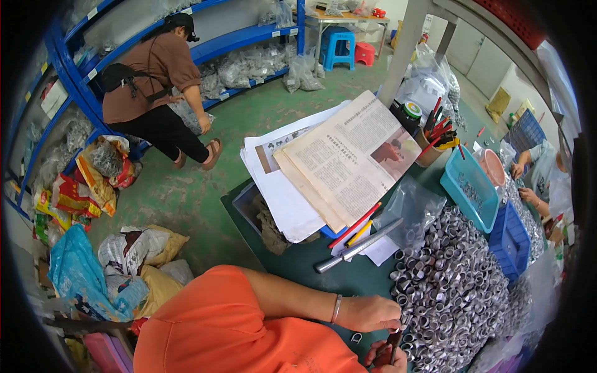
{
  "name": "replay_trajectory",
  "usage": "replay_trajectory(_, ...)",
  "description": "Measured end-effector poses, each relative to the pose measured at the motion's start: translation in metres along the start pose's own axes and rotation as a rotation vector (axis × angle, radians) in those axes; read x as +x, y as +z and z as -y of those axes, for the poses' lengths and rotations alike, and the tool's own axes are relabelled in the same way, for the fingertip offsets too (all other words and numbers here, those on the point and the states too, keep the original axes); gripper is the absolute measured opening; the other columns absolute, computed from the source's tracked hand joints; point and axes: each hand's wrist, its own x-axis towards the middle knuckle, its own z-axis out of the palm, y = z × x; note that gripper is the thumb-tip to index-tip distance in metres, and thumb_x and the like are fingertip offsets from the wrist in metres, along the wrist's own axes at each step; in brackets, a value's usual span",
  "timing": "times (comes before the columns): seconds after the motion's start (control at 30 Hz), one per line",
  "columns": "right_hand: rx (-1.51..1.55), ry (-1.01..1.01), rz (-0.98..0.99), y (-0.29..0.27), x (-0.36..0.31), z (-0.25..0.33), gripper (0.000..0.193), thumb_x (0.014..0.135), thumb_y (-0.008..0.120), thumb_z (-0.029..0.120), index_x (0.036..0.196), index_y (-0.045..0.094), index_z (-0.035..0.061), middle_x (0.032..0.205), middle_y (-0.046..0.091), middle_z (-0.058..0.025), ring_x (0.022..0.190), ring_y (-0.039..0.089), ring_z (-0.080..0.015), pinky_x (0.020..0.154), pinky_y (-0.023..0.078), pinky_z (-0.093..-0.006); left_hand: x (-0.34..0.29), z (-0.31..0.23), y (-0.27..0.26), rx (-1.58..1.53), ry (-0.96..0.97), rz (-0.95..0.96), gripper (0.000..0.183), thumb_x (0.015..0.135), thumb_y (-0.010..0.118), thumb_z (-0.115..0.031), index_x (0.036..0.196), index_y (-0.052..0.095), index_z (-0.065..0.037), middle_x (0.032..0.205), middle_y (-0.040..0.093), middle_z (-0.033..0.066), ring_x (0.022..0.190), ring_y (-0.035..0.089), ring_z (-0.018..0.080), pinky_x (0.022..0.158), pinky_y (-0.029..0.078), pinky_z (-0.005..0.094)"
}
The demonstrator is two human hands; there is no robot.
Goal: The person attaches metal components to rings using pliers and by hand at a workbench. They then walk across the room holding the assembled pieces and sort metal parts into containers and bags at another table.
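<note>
My left hand [368, 313], with a metal bangle on the wrist, rests on the dark green table [298, 261] at the near edge of a big heap of small silver metal rings [454, 292]. Its fingertips are pinched together against the rings; whether they hold one I cannot tell. My right hand [387, 359] sits at the bottom edge, closed on a thin dark stick [394, 344] that points up toward the left hand. One loose ring [356, 337] lies on the table just left of both hands. My orange sleeve covers the lower left.
Newspapers and white sheets [336, 161] are stacked on the table, with pencils and a metal rod [357, 247], a clear bag [413, 208], a teal tray [469, 186] and a blue basket [510, 239]. Another worker's hands [525, 186] are at right. A person [158, 93] bends by blue shelves; bags [124, 261] lie on the floor.
</note>
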Motion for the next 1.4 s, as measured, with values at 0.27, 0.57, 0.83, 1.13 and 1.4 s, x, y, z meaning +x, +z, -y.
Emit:
replay_trajectory(0.27, -0.693, -0.369, -0.599, 0.01, 0.014, -0.029, 0.05, 0.058, 0.045, -0.004, 0.108, 0.052, -0.003, 0.092, 0.054, -0.0115, 0.085, 0.053, -0.0225, 0.079, 0.042, -0.0288, 0.007, 0.009, 0.01, 0.184, 0.005, 0.074, 0.025, 0.092, 0.048, -0.022, 0.081, 0.057, -0.002, 0.067, 0.058, 0.0127, 0.058, 0.058, 0.0272, 0.056, 0.046, 0.0338)
replay_trajectory(0.57, 0.149, 0.15, -0.132, 0.005, 0.003, 0.001, 0.053, 0.063, 0.047, -0.008, 0.115, 0.05, -0.0005, 0.082, 0.052, -0.0024, 0.072, 0.051, -0.012, 0.062, 0.043, -0.0243, 0.016, -0.001, -0.008, 0.014, -0.393, 0.256, 0.02, 0.087, 0.057, -0.019, 0.079, 0.059, -0.002, 0.067, 0.057, 0.009, 0.054, 0.059, 0.019, 0.049, 0.046, 0.0289)
replay_trajectory(0.83, -0.346, 0.019, -0.339, 0.006, -0.001, -0.012, 0.051, 0.067, 0.052, -0.001, 0.117, 0.05, 0.0022, 0.093, 0.055, -0.0143, 0.078, 0.055, -0.0233, 0.071, 0.046, -0.0302, 0.009, 0.003, 0.012, -0.148, -0.546, 0.01, 0.031, 0.07, 0.077, -0.011, 0.086, 0.052, -0.001, 0.074, 0.06, 0.0052, 0.066, 0.062, 0.0095, 0.057, 0.05, 0.0223)
replay_trajectory(1.13, -0.953, -0.242, -0.697, 0.002, 0.003, -0.02, 0.056, 0.059, 0.057, -0.001, 0.115, 0.05, 0.0, 0.089, 0.049, -0.0162, 0.08, 0.049, -0.0339, 0.071, 0.042, -0.039, 0.006, 0.002, 0.003, -0.236, -0.569, -0.025, 0.028, 0.073, 0.068, 0.007, 0.093, 0.05, 0.0, 0.095, 0.061, 0.0127, 0.081, 0.062, 0.0146, 0.071, 0.053, 0.0257)
replay_trajectory(1.4, -1.261, -0.369, -0.67, 0.013, 0.02, -0.021, 0.051, 0.067, 0.072, 0.028, 0.109, 0.057, 0.0027, 0.102, 0.05, -0.0118, 0.093, 0.048, -0.0286, 0.084, 0.033, -0.0397, -0.007, 0.012, -0.016, -0.937, -1.038, -0.314, 0.008, 0.083, 0.054, 0.005, 0.09, 0.057, 0.001, 0.092, 0.062, 0.0156, 0.084, 0.065, 0.0243, 0.069, 0.055, 0.0288)
